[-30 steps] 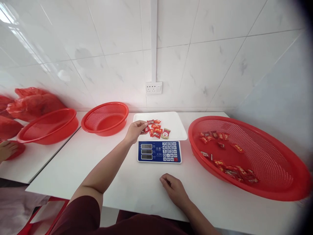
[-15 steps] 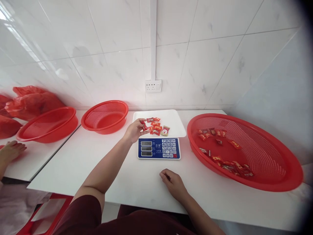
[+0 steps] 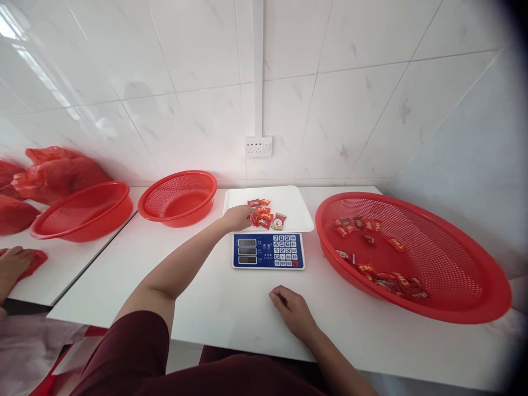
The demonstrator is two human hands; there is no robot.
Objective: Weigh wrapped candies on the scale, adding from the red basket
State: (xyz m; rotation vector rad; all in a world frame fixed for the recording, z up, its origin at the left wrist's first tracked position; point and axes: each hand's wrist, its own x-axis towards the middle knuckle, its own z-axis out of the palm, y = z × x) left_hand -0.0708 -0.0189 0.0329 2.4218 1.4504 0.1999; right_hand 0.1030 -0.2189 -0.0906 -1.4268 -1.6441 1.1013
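Reaching across the scale, the person's left hand bends palm-down at the left edge of a small heap of red, shiny wrapped sweets. Its fingertips are at the nearest wrappers, largely hidden behind the back of the hand, so whether it grips one cannot be told. The heap lies on a white, rounded rectangular tray, toward its front edge, with a gold-ended packet bearing a round white label just beside it on the right. In front of the tray sits a blue control panel with white keys; the figures on its grey displays are too faint to read.

The right hand rests on the white, smooth worktop, its fingers loosely curled in, with nothing visible in it. To its right stands a wide, red plastic basket with perforated walls, holding more red wrapped sweets scattered over its floor. Left of the tray is a smaller round red perforated basket. At far left, a co-worker's hand lies over a red plastic sheet-like piece.
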